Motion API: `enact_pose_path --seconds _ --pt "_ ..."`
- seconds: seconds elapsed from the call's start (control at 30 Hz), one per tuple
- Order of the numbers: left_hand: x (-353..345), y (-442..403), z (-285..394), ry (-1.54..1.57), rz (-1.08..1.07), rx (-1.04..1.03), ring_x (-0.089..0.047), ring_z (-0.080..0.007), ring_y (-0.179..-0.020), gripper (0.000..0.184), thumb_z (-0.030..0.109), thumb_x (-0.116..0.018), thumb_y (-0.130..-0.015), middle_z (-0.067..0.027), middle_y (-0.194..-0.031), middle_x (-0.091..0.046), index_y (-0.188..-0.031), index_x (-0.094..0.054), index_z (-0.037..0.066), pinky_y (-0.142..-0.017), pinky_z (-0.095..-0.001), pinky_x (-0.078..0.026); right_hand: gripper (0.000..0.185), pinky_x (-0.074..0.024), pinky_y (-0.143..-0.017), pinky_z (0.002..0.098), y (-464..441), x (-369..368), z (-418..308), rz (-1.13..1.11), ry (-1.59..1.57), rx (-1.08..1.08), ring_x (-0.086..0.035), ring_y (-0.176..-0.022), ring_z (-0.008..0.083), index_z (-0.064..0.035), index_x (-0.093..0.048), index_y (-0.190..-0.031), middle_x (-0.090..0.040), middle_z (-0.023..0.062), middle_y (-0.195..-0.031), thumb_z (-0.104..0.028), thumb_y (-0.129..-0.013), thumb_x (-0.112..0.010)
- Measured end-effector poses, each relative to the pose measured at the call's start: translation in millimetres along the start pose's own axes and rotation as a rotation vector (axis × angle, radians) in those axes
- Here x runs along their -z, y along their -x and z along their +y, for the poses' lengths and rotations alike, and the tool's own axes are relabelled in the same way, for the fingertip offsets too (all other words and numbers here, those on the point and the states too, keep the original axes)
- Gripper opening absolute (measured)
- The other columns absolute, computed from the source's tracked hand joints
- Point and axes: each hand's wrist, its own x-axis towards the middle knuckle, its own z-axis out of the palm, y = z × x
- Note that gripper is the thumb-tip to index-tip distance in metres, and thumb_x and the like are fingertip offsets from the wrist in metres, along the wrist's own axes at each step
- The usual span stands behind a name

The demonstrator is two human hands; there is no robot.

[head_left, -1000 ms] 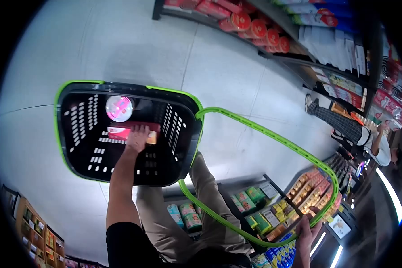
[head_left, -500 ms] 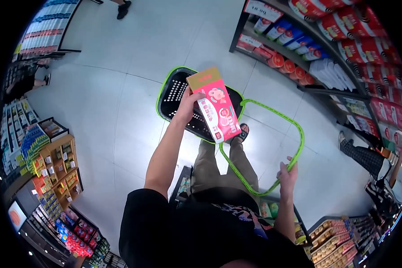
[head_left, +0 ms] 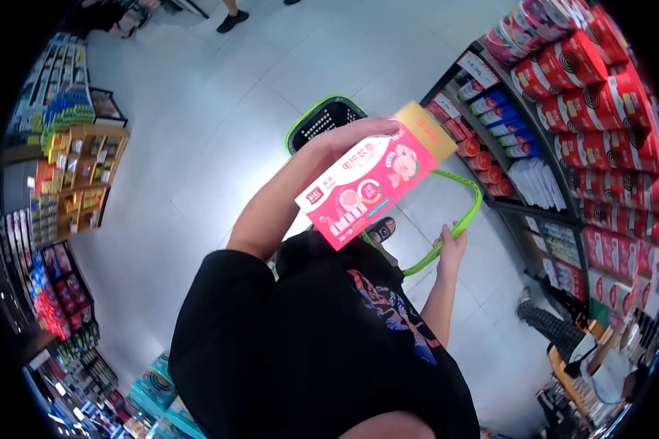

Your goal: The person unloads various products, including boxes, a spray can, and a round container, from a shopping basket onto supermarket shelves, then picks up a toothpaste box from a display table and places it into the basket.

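A pink and white box of electric mosquito repellent liquid (head_left: 370, 192) with a gold end is tilted in front of my chest. My left hand (head_left: 362, 133) is closed around its upper edge, and part of the fingers is out of sight behind the box. Below it is a black shopping basket (head_left: 328, 117) with a green rim, largely covered by the box and my arm. My right hand (head_left: 452, 245) grips the basket's green handle (head_left: 477, 196), which is swung out to the right.
Shelves at the right hold red packages (head_left: 582, 113), blue packs (head_left: 504, 115) and white packets (head_left: 536, 186). A wooden display stand (head_left: 91, 172) is at the left. A person's leg (head_left: 549, 325) shows at lower right, and another person's shoe (head_left: 232, 20) at the top.
The box has risen closer to the camera and turned, its gold end now pointing to the upper right. My view has swung round, and the right hand still holds the handle.
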Motion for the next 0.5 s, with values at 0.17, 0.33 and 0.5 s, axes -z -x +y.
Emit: enact_pose_path --seconds 0.17,0.33,0.5 --pt "4.2 14.6 -3.0 -0.35 -0.232 0.009 -0.068 -0.0063 -0.088 0.064 0.046 -0.06 -0.094 -0.0045 -0.109 -0.067 -0.135 -0.044 0.0 -0.074 -0.0238 -0.058 0.041 -0.0448 -0.052 0.0274 -1.7 -5.2 -1.8 -0.033 0.004 0.064 -0.053 -0.057 0.0148 0.0035 -0.046 -0.125 -0.052 0.0053 -0.077 -0.01 -0.09 -0.062" --pt "13.3 14.2 -25.8 -0.23 -0.28 -0.016 -0.066 -0.0074 -0.095 0.061 0.041 -0.06 -0.094 -0.0046 -0.114 -0.066 -0.137 -0.045 0.001 -0.08 -0.0247 -0.056 0.039 -0.0449 -0.05 0.0275 -6.3 -12.0 -8.3 -0.021 -0.008 0.066 -0.053 -0.056 0.0142 0.0026 -0.046 -0.124 -0.053 0.0055 -0.075 -0.009 -0.09 -0.061" --pt "29.6 23.3 -61.8 -0.01 -0.131 0.012 -0.068 -0.0194 -0.099 0.06 0.027 -0.067 -0.089 -0.0107 -0.119 -0.065 -0.14 -0.044 0.003 -0.085 -0.0316 -0.057 0.033 -0.0422 -0.043 0.0274 -8.1 -18.6 16.5 0.063 -0.155 0.05 -0.05 -0.05 0.0125 0.0003 -0.048 -0.12 -0.051 0.0031 -0.071 -0.008 -0.09 -0.06"
